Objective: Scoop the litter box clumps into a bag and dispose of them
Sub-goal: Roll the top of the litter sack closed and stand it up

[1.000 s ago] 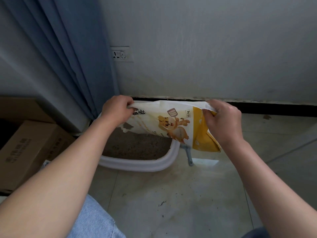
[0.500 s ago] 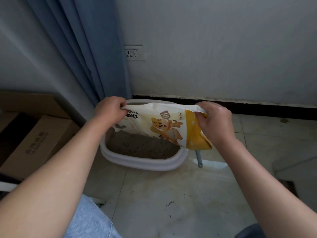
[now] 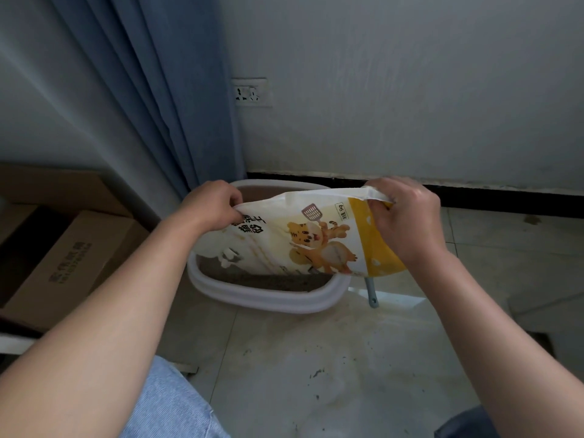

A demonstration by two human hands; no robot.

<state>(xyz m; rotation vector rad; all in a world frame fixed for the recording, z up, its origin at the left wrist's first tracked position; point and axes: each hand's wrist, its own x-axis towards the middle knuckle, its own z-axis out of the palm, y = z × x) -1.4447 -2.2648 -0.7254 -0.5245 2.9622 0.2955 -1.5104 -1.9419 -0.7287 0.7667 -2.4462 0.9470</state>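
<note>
2 hands, left (image 3: 210, 205) and right (image 3: 406, 213), grip the bag (image 3: 300, 238) above the litter box (image 3: 268, 298)

Stained tile floor (image 3: 331, 374), white litter box (image 3: 268, 298), cardboard box (image 3: 72, 257), grey scoop handle (image 3: 371, 292)

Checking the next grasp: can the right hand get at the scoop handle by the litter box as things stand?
Probably not yet. The right hand is shut on the bag, which hangs over most of the scoop; only the handle end shows beside the litter box. Free the hand first.
</note>
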